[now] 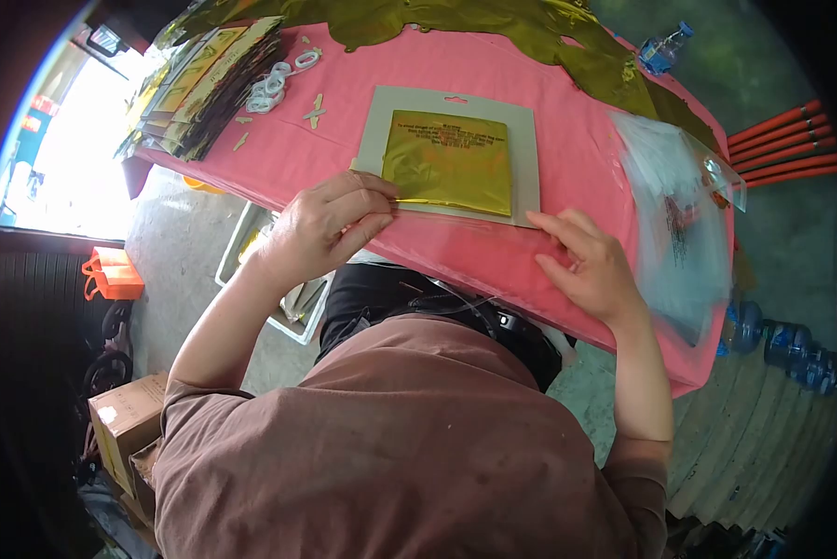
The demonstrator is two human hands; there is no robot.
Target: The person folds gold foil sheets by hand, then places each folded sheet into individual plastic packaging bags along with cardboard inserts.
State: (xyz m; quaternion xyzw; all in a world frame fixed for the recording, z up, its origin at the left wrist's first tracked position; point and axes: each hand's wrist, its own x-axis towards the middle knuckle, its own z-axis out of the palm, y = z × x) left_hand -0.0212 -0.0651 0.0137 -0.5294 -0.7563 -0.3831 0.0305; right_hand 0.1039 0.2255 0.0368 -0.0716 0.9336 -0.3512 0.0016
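Note:
In front of me on the pink-covered table lies a beige card (525,168) with a hanging hole at its far edge. A folded shiny gold foil packet (446,177) with dark print rests against it. Clear plastic, seemingly a bag (455,221), shows along the near edge. My left hand (330,224) is closed at the near left corner, fingers and thumb pinching the plastic edge. At the near right corner, the index fingertip of my right hand (586,261) touches the edge. Its thumb stands apart from the fingers, with nothing visible between them.
A stack of printed cards (209,88) stands at the far left, beside white rings (269,88) and small beige scraps (316,112). Clear plastic bags (674,214) are piled at right. Gold foil sheeting (493,23) covers the far edge, near a water bottle (665,48).

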